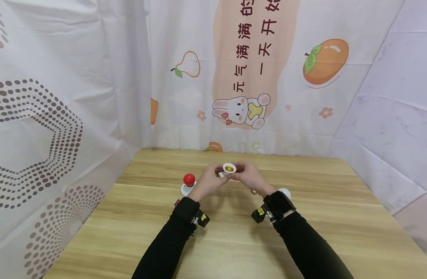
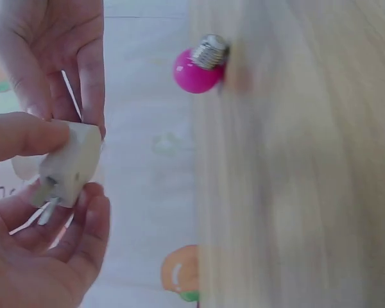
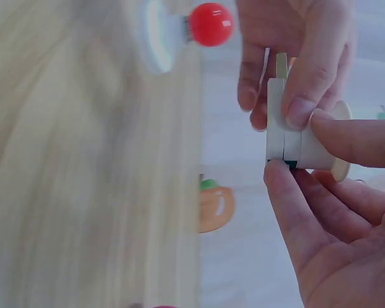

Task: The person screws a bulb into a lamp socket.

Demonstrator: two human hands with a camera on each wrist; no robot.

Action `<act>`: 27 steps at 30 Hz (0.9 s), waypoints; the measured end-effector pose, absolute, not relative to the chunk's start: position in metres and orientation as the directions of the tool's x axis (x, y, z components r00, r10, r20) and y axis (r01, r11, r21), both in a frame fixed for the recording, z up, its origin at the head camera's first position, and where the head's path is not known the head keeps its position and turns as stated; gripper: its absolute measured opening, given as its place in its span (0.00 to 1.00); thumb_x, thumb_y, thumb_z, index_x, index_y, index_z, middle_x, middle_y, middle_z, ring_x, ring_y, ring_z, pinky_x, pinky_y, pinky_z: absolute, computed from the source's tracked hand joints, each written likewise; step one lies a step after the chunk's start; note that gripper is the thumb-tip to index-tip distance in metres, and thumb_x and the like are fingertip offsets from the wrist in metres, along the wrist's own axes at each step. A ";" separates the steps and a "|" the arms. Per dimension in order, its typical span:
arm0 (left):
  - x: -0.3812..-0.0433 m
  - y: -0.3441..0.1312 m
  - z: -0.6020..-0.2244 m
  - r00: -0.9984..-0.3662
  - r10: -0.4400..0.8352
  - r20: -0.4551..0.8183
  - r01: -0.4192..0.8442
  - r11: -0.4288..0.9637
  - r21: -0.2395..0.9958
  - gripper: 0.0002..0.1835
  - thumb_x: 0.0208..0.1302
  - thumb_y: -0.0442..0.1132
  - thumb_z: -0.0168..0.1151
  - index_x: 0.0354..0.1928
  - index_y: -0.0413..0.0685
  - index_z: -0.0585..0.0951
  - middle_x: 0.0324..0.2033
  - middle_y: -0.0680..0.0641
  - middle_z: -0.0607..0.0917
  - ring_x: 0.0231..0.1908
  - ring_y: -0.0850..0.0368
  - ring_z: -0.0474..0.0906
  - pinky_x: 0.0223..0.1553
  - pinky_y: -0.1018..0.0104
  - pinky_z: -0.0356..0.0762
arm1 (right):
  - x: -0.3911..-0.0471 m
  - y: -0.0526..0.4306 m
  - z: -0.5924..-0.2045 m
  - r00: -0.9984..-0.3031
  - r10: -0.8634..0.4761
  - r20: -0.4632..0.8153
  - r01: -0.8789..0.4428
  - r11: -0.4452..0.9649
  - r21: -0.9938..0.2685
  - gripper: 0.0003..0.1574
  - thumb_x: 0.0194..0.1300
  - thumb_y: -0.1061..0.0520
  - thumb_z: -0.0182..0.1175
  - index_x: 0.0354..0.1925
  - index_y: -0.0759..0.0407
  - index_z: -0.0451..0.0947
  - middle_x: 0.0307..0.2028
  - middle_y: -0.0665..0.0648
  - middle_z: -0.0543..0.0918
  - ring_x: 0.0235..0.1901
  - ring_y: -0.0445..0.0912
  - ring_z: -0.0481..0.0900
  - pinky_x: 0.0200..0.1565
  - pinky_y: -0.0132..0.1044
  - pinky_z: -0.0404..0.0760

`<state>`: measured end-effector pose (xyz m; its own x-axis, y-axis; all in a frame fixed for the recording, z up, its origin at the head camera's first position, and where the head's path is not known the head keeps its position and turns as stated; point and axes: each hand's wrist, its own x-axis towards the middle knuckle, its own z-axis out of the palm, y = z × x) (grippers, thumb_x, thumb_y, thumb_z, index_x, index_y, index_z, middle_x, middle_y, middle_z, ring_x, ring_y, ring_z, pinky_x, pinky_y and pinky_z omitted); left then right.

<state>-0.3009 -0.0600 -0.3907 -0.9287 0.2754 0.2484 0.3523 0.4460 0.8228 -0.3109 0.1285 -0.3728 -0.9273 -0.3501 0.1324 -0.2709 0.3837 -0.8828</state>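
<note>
Both hands hold a white plug-in bulb socket (image 1: 229,168) above the table, its round brass-threaded mouth facing the head camera. My left hand (image 1: 209,183) pinches the plug end; metal prongs (image 2: 46,208) stick out there in the left wrist view. Around the socket's body, near its flared rim (image 3: 342,138), the thumb and fingers of my right hand (image 1: 250,177) grip from the other side. A pink bulb (image 2: 197,69) with a silver screw base lies on the table, mostly hidden behind the right hand in the head view.
Left of the left hand, a red bulb (image 1: 189,179) stands in a white round base (image 1: 186,190). A small red item (image 1: 176,202) shows beside the left wrist. Partly behind the right wristband is a white round thing (image 1: 285,193). Printed curtains (image 1: 185,97) border the wooden table (image 1: 220,248).
</note>
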 end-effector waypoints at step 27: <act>-0.280 -0.056 -0.374 -0.856 0.185 0.483 0.496 0.026 0.868 0.19 0.60 0.24 0.69 0.53 0.26 0.78 0.52 0.31 0.80 0.46 0.57 0.78 0.54 0.51 0.80 | -0.293 0.136 -0.357 -0.916 -0.399 0.044 0.014 -0.140 -0.990 0.30 0.71 0.66 0.61 0.67 0.75 0.67 0.59 0.69 0.75 0.53 0.50 0.82 0.58 0.41 0.79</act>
<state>-0.2805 -0.0564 -0.3741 -0.8558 0.1851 0.4830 0.4955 0.0256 0.8682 -0.2933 0.1363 -0.3570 -0.9159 -0.3990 0.0440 0.0136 -0.1404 -0.9900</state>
